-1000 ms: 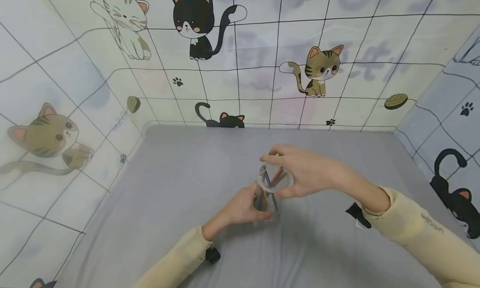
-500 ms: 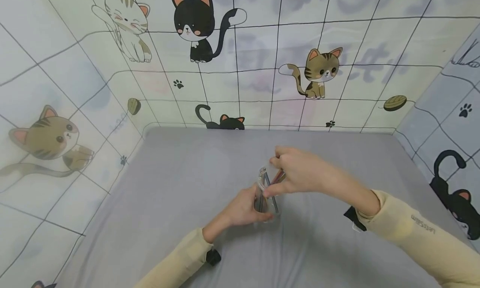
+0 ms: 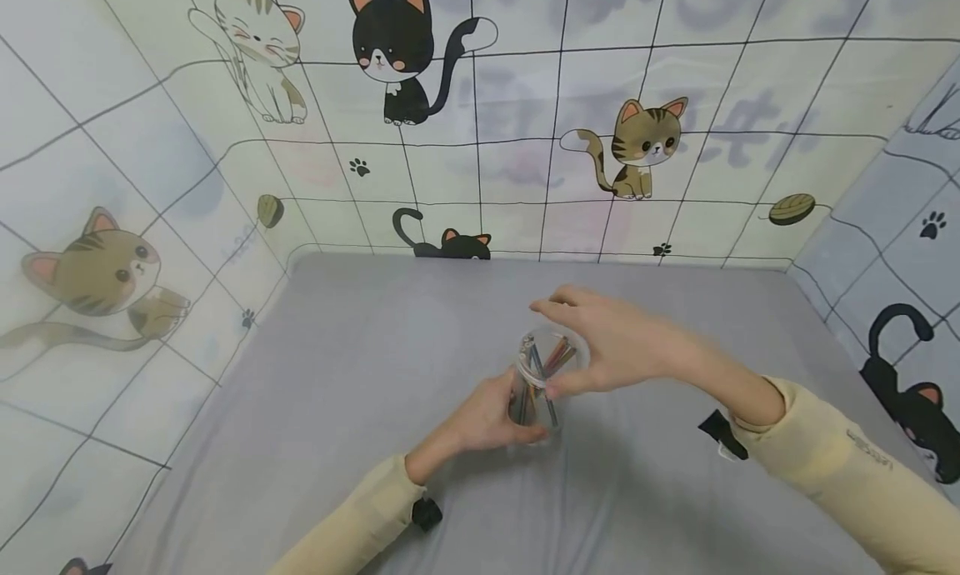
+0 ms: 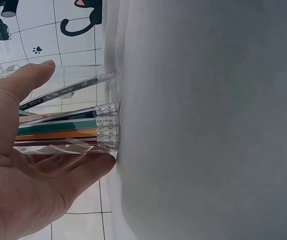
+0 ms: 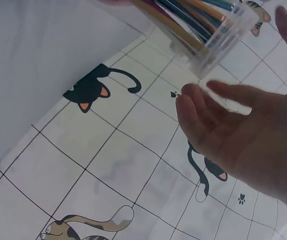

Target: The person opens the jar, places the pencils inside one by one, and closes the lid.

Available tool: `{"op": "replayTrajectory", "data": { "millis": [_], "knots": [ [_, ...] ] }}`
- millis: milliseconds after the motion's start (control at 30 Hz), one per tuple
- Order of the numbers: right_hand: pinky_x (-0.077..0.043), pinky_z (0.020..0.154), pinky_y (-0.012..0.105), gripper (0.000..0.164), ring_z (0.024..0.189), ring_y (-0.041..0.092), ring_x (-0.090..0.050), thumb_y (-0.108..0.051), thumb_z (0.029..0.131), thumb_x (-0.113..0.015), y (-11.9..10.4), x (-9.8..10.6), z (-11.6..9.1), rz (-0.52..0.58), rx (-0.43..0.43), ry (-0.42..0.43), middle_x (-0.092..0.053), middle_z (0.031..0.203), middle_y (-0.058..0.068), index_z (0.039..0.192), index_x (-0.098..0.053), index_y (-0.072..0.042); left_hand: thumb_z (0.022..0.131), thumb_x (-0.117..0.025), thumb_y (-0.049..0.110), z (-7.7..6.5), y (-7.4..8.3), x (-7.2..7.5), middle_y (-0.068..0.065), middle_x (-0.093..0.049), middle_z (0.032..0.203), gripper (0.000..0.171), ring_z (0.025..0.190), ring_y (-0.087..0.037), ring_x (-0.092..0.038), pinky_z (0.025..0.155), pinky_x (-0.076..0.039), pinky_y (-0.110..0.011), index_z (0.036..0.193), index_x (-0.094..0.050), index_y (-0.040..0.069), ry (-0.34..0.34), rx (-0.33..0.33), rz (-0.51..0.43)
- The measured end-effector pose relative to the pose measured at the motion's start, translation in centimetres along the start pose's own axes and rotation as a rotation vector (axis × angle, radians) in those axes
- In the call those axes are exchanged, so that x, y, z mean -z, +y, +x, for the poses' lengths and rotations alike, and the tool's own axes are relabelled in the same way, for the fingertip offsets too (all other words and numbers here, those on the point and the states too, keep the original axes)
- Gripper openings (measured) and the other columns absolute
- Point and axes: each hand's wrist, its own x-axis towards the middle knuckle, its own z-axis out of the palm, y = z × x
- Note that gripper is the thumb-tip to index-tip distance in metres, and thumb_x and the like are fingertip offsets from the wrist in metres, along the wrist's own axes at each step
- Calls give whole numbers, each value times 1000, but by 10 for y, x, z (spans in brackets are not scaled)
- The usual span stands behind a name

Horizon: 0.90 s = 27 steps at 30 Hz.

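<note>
A clear jar stands upright on the grey cloth, with several colored pencils inside. My left hand holds its lower body, thumb on one side and fingers on the other. In the left wrist view the metallic pencil ends rest at the jar's base. Beside the jar's translucent top, my right hand is spread, with thumb and fingers apart around the rim. The right wrist view shows the bent fingers of that hand just off the top.
Grey cloth covers the work surface. White fabric walls with printed cats and grid lines rise at the back and both sides. A black band shows at the left sleeve, another piece under the right.
My right hand closed in on the jar's top, turning inward, half a second ago. Now its fingers have spread and moved back to the right. The left hand and jar stay in place.
</note>
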Motion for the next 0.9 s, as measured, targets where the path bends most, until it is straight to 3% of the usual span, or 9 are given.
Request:
{"op": "replayTrajectory", "data": {
  "millis": [67,200,300,433,533,633,800,900],
  "knots": [
    [-52,90,41,82,109,23,-56,-40,78,-84,2,3,0,10,54,-31,-55,127,10,142,-51,0,79,-86,24,0,1,0,-11,-68,119,79,100,-9,-63,83,-50,-21,142,-40,8,-1,5,2],
    [-52,89,40,72,109,24,-56,-33,78,-85,3,4,2,-23,90,-48,-58,121,7,136,-57,0,79,-86,24,1,0,-1,-11,-68,118,77,97,-9,-63,82,-49,-21,139,-42,8,0,7,2],
    [-54,77,33,71,93,19,-56,-41,79,-84,2,1,4,-46,75,-25,-59,110,6,129,-62,4,79,-87,24,1,0,-2,-10,-68,118,79,95,-7,-62,81,-50,-21,141,-41,8,3,0,3],
    [-47,57,24,75,70,12,-48,-57,79,-79,0,-5,6,-102,37,25,-57,92,5,114,-68,8,79,-86,24,1,0,-2,-8,-69,116,80,95,-7,-64,81,-50,-20,142,-40,8,3,-6,2],
    [-43,50,23,74,61,10,-45,-65,75,-77,-3,-10,8,-130,-25,66,-56,81,3,98,-72,4,80,-86,22,1,0,-1,-11,-69,116,81,96,-8,-64,81,-51,-20,144,-39,7,0,-10,-10],
    [-42,46,24,74,57,11,-46,-70,72,-76,-4,-14,8,-135,-63,92,-55,78,3,92,-72,1,80,-86,21,0,0,-1,-11,-68,118,83,97,-9,-65,81,-51,-20,145,-37,7,-3,-13,-22],
    [-52,59,29,91,75,16,-57,-68,74,-76,1,-11,1,-94,-21,72,-61,104,12,124,-64,7,79,-87,25,-1,0,-2,-5,-66,121,83,99,-6,-63,85,-50,-21,145,-39,10,0,-6,-10],
    [-55,73,34,87,91,19,-58,-54,80,-80,4,-6,-1,-5,39,39,-57,118,13,137,-54,7,79,-87,26,0,0,-1,-6,-66,120,81,98,-5,-62,82,-50,-21,143,-40,10,4,4,-10]
  ]
}}
